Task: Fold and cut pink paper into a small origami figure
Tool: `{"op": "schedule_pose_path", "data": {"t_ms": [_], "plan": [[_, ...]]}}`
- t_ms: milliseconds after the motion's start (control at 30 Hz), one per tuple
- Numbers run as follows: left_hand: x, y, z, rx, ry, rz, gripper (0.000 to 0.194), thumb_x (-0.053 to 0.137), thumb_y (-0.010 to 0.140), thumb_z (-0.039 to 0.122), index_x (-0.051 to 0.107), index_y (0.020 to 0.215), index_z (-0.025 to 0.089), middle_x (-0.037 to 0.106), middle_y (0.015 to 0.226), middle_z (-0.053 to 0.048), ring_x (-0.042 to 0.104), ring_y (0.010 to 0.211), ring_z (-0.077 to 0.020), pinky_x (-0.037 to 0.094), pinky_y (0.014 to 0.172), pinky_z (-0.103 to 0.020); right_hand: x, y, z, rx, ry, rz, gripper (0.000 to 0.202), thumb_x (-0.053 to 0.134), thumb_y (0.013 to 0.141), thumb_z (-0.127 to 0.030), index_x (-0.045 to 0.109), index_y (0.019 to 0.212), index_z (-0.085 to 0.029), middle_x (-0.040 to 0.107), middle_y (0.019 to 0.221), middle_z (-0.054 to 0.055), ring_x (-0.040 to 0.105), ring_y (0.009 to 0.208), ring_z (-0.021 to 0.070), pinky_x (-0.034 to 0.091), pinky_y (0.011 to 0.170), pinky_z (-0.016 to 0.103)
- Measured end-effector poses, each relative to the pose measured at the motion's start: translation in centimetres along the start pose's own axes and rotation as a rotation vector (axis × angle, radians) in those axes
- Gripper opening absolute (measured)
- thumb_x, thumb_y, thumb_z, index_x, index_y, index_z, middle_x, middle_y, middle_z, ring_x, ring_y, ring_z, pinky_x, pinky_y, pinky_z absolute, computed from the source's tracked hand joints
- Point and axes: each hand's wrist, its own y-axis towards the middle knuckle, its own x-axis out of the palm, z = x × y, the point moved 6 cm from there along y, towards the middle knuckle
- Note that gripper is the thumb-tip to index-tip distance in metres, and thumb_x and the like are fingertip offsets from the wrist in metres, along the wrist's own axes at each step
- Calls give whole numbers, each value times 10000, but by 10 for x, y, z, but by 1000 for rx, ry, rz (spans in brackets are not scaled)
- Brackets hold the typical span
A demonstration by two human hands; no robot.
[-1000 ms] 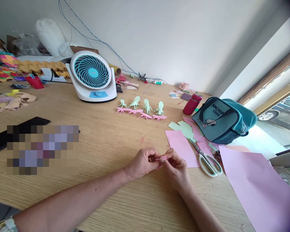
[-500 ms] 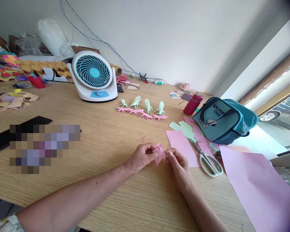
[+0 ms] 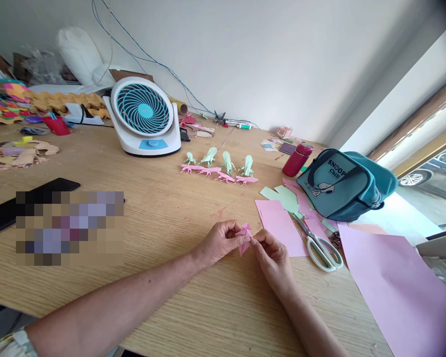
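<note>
A small folded piece of pink origami paper [image 3: 246, 229] is held just above the wooden table, with points sticking out at its top and bottom. My left hand [image 3: 219, 244] pinches it from the left, thumb across its front. From the right, my right hand [image 3: 274, 255] grips its edge between thumb and forefinger, and the two thumbs nearly meet. Fingers cover part of the folds. Beyond the hands stand several green folded paper figures [image 3: 227, 162], with a row of pink folded paper figures [image 3: 208, 171] in front of them.
To the right lie pink paper sheets [image 3: 282, 225], green paper pieces [image 3: 286, 198], scissors [image 3: 322, 253] and a large pink sheet [image 3: 397, 282]. Behind them are a red bottle [image 3: 298, 159] and a teal bag [image 3: 334, 186]. A fan [image 3: 144, 116] stands at the back left.
My right hand has moved slightly left, its thumb and forefinger now closed on the paper's right edge. The right flap looks narrower. My left hand has stayed in place.
</note>
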Motion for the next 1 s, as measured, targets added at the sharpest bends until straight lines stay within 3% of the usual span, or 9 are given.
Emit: {"op": "schedule_pose_path", "data": {"t_ms": [367, 667, 767, 867, 933, 1000], "plan": [[2, -3, 7, -15, -82, -1, 393, 791, 711, 444, 545, 676, 139, 478, 643, 44, 427, 630, -83, 330, 598, -215, 6, 0, -1, 4, 26, -33, 250, 565, 947, -373, 596, 760, -209, 561, 711, 0, 493, 653, 147, 393, 627, 272], [-4, -2, -2, -115, -174, 51, 398, 785, 714, 455, 523, 706, 156, 497, 623, 56, 362, 531, -59, 225, 469, -196, 15, 0, 7, 78, -61, -133, 342, 521, 951, -436, 515, 704, -200, 433, 653, -22, 373, 604, 132, 302, 552, 267], [-1, -1, 1, -78, -137, 13, 391, 763, 738, 455, 516, 685, 157, 521, 597, 55, 397, 534, -65, 307, 529, -214, 18, 0, 7, 86, -80, -160, 353, 530, 939, -442, 517, 688, -193, 407, 640, -26, 355, 598, 130, 283, 549, 267], [0, -2, 6, -29, -93, 19, 392, 765, 737, 436, 510, 648, 152, 515, 589, 61, 423, 576, -70, 404, 716, -259, 21, -1, 6, 103, -112, -188, 332, 579, 908, -418, 493, 677, -197, 388, 643, -33, 339, 594, 125, 266, 541, 260], [-1, -2, 8, -8, -73, 50, 395, 773, 728, 429, 513, 632, 149, 497, 587, 68, 411, 588, -66, 410, 821, -283, 22, -1, 6, 111, -140, -195, 318, 597, 896, -385, 463, 672, -202, 377, 641, -40, 326, 586, 120, 259, 534, 255], [-2, -2, 7, -14, -62, 72, 395, 778, 722, 430, 520, 627, 147, 477, 578, 73, 382, 566, -57, 414, 820, -280, 23, -1, 5, 111, -154, -202, 287, 585, 897, -350, 462, 683, -204, 378, 641, -43, 326, 583, 118, 263, 533, 252]]}}
